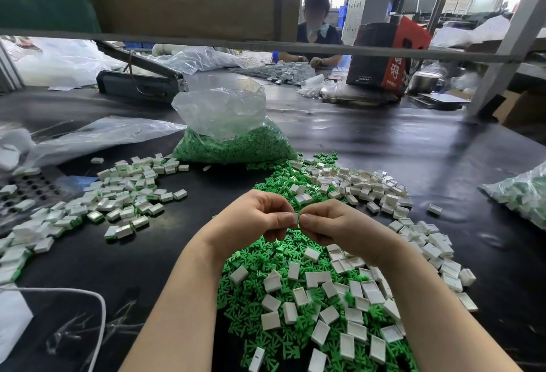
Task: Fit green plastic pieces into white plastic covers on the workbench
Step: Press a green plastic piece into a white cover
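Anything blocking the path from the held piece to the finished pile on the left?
Nothing visible. Both hands, left hand and right hand, pinch a white cover above the green pieces. Bare black workbench lies between them and the finished pile.

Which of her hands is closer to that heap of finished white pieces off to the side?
Left. The left hand is closer to the finished pile, which lies out to its left; the right hand sits farther away, beyond the left hand.

left hand (254,218): fingers curled | right hand (334,223): pinching (fingertips meeting)
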Action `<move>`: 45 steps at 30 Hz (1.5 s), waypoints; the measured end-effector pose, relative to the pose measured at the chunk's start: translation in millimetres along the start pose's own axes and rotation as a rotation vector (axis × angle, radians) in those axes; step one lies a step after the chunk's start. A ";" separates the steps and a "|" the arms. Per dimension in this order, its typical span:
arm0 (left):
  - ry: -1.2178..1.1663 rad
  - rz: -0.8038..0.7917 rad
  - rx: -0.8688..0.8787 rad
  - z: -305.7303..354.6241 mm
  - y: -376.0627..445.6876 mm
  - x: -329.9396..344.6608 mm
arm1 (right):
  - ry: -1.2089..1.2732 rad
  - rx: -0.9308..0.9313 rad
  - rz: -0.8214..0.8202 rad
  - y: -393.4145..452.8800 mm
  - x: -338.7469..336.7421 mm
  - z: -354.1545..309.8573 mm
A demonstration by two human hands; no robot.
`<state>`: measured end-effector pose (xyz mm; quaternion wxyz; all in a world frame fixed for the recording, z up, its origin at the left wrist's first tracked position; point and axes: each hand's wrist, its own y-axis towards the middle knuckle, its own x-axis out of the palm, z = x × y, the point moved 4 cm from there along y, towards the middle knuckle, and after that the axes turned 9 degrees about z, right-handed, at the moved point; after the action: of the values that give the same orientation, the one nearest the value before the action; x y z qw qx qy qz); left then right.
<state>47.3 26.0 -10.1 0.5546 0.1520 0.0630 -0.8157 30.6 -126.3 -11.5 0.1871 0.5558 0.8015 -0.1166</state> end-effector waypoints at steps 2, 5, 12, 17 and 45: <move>0.020 -0.005 0.001 -0.6 0.3 -0.4 | -0.043 -0.006 -0.007 0.4 0.8 -0.4; 0.044 -0.019 0.006 -0.4 -0.1 0.1 | -0.073 -0.002 -0.011 0.1 1.7 0.4; 0.068 -0.004 0.017 1.0 -0.4 -0.6 | -0.101 -0.015 -0.002 1.9 1.7 1.3; 0.047 0.012 0.025 1.8 -0.3 -2.5 | -0.077 -0.015 0.012 1.0 0.6 2.1; -0.591 0.253 -0.221 -6.4 -1.8 -14.9 | 0.034 -0.143 0.212 1.1 -8.6 -6.0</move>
<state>51.8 41.6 -11.6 0.6590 -0.1455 -0.0316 -0.7372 33.3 -130.8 -2.3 0.2237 0.6245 0.7477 -0.0292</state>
